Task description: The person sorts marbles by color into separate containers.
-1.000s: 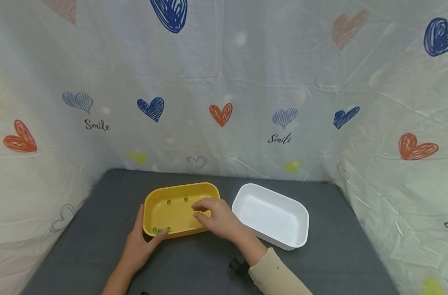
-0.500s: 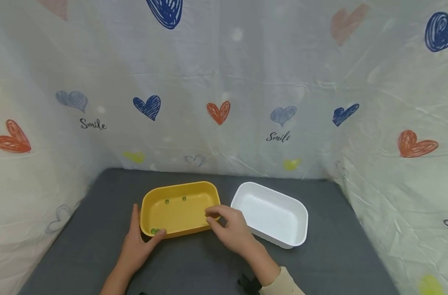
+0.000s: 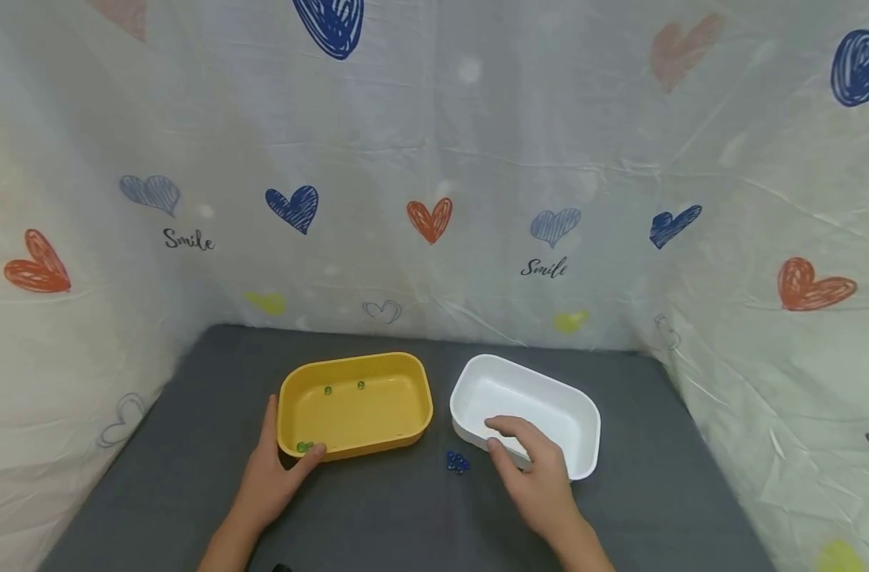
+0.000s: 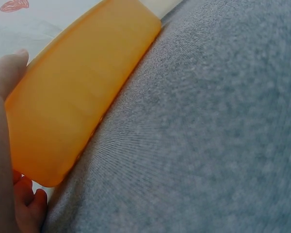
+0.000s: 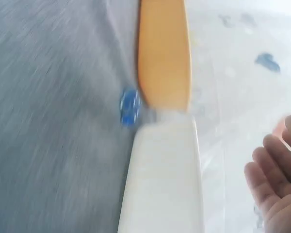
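Note:
My left hand (image 3: 266, 481) grips the near left corner of a yellow tray (image 3: 356, 453). Its thumb lies over the near rim and the fingers reach along the left end. Several green glass marbles (image 3: 328, 390) lie in this tray, two toward the back and others near the thumb. Over the near side of a white tray (image 3: 585, 397) hovers my right hand (image 3: 538, 481), its thumb and index fingertips apart. I see nothing between them. The right wrist view shows the loosely bent fingers (image 5: 271, 170) of that hand.
A small cluster of blue marbles (image 3: 457, 462) sits on the dark grey cloth (image 3: 399, 524), just in front of the gap between the trays. Behind the table hangs a pale curtain (image 3: 477, 159) printed with hearts.
My right hand has moved from inside the yellow tray rightward to the white tray, bringing the blue marbles into sight. My left hand keeps its place on the yellow tray.

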`<state>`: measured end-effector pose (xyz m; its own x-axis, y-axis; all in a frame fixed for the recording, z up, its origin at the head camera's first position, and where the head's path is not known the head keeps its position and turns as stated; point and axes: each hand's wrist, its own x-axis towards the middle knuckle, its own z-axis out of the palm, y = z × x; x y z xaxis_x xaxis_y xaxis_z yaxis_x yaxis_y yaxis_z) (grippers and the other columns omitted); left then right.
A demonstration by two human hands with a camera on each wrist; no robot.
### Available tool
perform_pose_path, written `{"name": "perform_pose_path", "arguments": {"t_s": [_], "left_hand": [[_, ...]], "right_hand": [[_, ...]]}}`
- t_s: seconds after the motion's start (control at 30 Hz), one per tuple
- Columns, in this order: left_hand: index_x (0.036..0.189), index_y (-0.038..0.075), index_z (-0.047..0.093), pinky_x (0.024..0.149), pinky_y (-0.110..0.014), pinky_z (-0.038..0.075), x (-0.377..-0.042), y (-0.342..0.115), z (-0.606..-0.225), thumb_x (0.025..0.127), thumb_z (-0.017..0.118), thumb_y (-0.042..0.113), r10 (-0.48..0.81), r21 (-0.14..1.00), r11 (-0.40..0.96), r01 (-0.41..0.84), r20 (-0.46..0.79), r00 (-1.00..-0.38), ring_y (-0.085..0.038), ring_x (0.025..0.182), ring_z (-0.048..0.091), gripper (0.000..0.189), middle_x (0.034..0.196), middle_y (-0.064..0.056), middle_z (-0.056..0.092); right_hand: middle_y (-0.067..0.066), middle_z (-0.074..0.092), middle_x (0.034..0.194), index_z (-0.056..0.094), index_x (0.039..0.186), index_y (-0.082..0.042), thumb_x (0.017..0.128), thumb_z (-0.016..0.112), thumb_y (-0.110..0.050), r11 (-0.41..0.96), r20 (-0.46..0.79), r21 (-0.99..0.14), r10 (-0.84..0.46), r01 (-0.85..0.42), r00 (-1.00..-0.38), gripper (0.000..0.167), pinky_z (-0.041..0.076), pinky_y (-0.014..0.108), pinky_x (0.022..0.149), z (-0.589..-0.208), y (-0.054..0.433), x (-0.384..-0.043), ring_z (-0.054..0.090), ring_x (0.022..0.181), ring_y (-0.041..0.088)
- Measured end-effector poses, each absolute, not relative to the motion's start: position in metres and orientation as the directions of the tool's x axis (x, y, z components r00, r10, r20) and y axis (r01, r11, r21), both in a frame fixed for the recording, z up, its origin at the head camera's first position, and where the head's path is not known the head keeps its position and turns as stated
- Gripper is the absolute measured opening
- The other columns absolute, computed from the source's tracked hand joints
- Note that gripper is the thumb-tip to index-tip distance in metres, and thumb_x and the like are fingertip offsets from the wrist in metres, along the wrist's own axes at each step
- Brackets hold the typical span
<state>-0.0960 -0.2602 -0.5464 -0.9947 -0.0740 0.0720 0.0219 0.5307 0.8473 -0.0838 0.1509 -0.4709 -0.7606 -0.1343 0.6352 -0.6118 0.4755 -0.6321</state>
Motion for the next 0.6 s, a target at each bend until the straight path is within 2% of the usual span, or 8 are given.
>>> {"name": "perform_pose_path", "arguments": {"t_s": [0.1,0.23,0.33,0.4,0.43,0.5,0.57,0.6], "left_hand": [[0.175,0.020,-0.015,0.119,-0.078,0.025,-0.096,-0.260,-0.546,0.102,0.079,0.046,-0.072,0.848,0.530,0.030,0.080,-0.994,-0.054,0.162,0.017,0.122,0.181,-0.023,0.003],[0.176,0.019,-0.014,0.119,-0.078,0.026,-0.097,-0.258,-0.547,0.103,0.078,0.045,-0.066,0.845,0.533,0.035,0.083,-0.994,-0.054,0.162,0.018,0.120,0.180,-0.025,0.006],[0.176,0.019,-0.012,0.121,-0.076,0.026,-0.097,-0.257,-0.545,0.105,0.076,0.041,-0.066,0.851,0.522,0.050,0.099,-0.993,-0.052,0.163,0.017,0.116,0.181,-0.022,0.004],[0.176,0.019,-0.012,0.129,-0.052,0.028,-0.095,-0.258,-0.544,0.107,0.074,0.037,-0.070,0.853,0.516,0.074,0.128,-0.989,-0.049,0.163,0.017,0.112,0.182,-0.020,0.004],[0.176,0.021,-0.012,0.129,-0.038,0.029,-0.094,-0.258,-0.543,0.108,0.074,0.034,-0.073,0.854,0.513,0.089,0.146,-0.987,-0.048,0.164,0.017,0.110,0.182,-0.019,0.004],[0.176,0.023,-0.012,0.120,-0.012,0.025,-0.092,-0.259,-0.540,0.109,0.072,0.029,-0.080,0.850,0.514,0.119,0.186,-0.979,-0.047,0.163,0.018,0.107,0.182,-0.020,0.006],[0.175,0.025,-0.013,0.107,0.001,0.020,-0.091,-0.260,-0.535,0.110,0.071,0.027,-0.087,0.840,0.526,0.132,0.208,-0.974,-0.047,0.162,0.022,0.106,0.181,-0.021,0.010],[0.175,0.027,-0.014,0.107,0.001,0.021,-0.090,-0.262,-0.533,0.110,0.070,0.027,-0.090,0.836,0.533,0.130,0.209,-0.974,-0.048,0.162,0.024,0.106,0.181,-0.021,0.011]], "right_hand": [[0.008,0.079,0.121,0.080,0.123,-0.007,0.089,0.083,0.011,0.538,0.669,-0.608,-0.048,-0.584,-0.742,0.039,0.047,0.013,0.101,-0.474,0.172,-0.079,0.073,0.109,0.022],[0.012,0.077,0.124,0.080,0.121,-0.005,0.087,0.082,0.016,0.588,0.682,-0.621,0.079,-0.518,-0.727,0.040,0.043,0.012,0.105,-0.480,0.202,-0.075,0.068,0.119,0.011],[0.016,0.073,0.134,0.081,0.120,-0.003,0.089,0.081,0.014,0.612,0.650,-0.652,0.149,-0.447,-0.745,0.035,0.038,0.013,0.109,-0.484,0.220,-0.075,0.062,0.132,0.016],[0.019,0.066,0.145,0.080,0.121,-0.002,0.092,0.081,0.009,0.624,0.591,-0.687,0.184,-0.372,-0.785,0.031,0.040,0.031,0.118,-0.487,0.230,-0.076,0.055,0.142,0.030],[0.020,0.061,0.151,0.079,0.122,-0.003,0.094,0.081,0.006,0.626,0.556,-0.706,0.199,-0.332,-0.807,0.030,0.040,0.042,0.119,-0.489,0.234,-0.076,0.051,0.146,0.036],[0.023,0.052,0.160,0.078,0.127,-0.003,0.096,0.081,-0.002,0.627,0.478,-0.738,0.223,-0.250,-0.850,0.031,0.038,0.064,0.118,-0.495,0.241,-0.078,0.041,0.151,0.049],[0.027,0.043,0.166,0.074,0.133,-0.002,0.099,0.080,-0.007,0.612,0.400,-0.770,0.243,-0.180,-0.884,0.036,0.033,0.083,0.109,-0.500,0.247,-0.081,0.034,0.154,0.056],[0.028,0.039,0.168,0.073,0.137,-0.002,0.100,0.080,-0.009,0.598,0.367,-0.786,0.248,-0.157,-0.897,0.039,0.032,0.083,0.111,-0.503,0.250,-0.083,0.032,0.155,0.057]]}}
